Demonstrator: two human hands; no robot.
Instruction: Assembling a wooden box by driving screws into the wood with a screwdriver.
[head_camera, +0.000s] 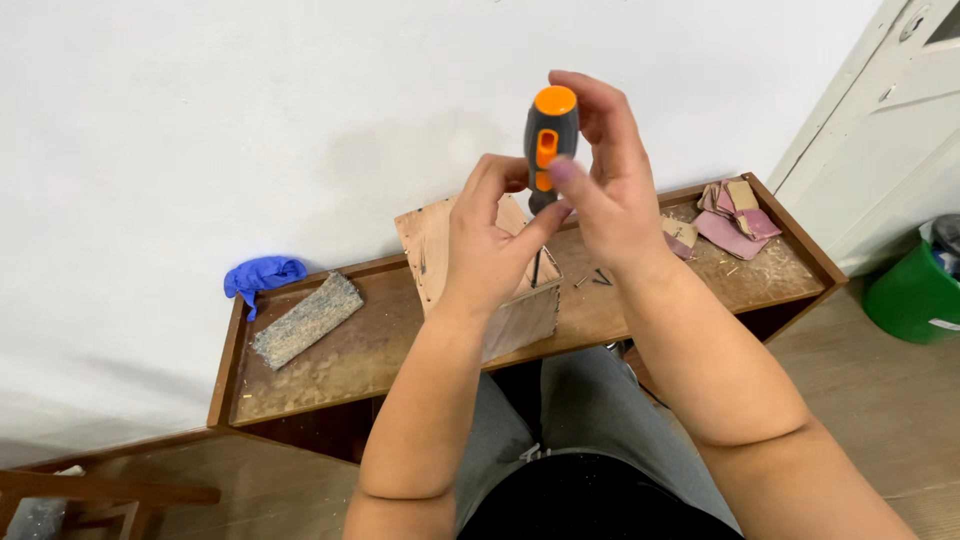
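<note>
The grey and orange plastic screwdriver handle (551, 140) looks smooth with a slight sheen, its thin dark metal shaft (537, 266) dull. The small bare plywood box (480, 280) is matt and unfinished, with pale rough edges. The low brown wooden bench (330, 365) has a worn, scuffed top dusted with sawdust. On it lies a grey speckled sanding block (305, 318), coarse and gritty, beside a crumpled blue rubber glove (262, 275) with a soft sheen. The pink sandpaper scraps (735, 220) look matt and grainy, paper-backed. The white wall (250, 120) is matt
</note>
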